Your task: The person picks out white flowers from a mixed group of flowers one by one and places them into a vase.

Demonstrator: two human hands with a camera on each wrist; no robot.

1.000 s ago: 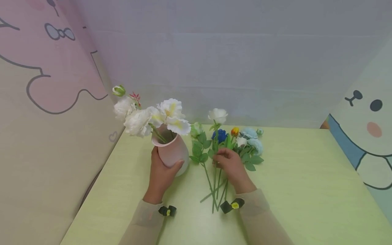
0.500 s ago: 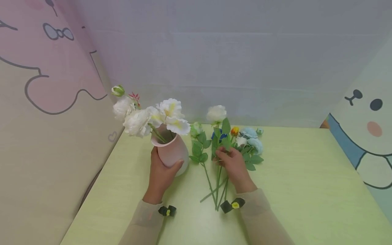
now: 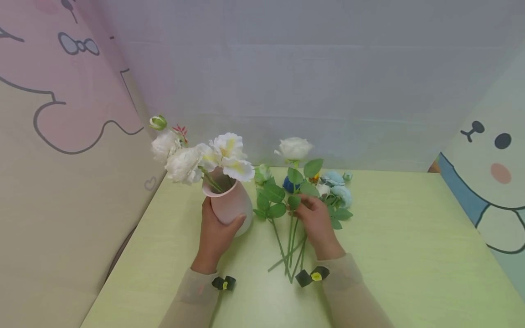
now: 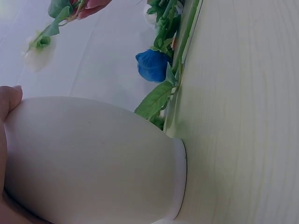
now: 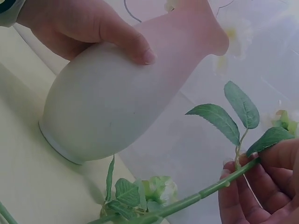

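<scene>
My left hand grips the side of a pink-and-white vase, which stands on the table. White ruffled blooms and a white-and-yellow flower lean out of its mouth. To the right of the vase, my right hand pinches the green stem of a white rose just below its leaves. The rose head points up, above the flowers lying on the table. In the right wrist view the thumb and fingers meet on the stem beside a leaf joint.
Beneath and around my right hand lie a pale green flower, a blue rose, an orange flower and light blue blooms. Their stems cross near the front. A wall backs the table.
The white rose has risen slightly and turned, so its leaves now spread to both sides. My right hand has barely shifted. The left hand and vase stay in place.
</scene>
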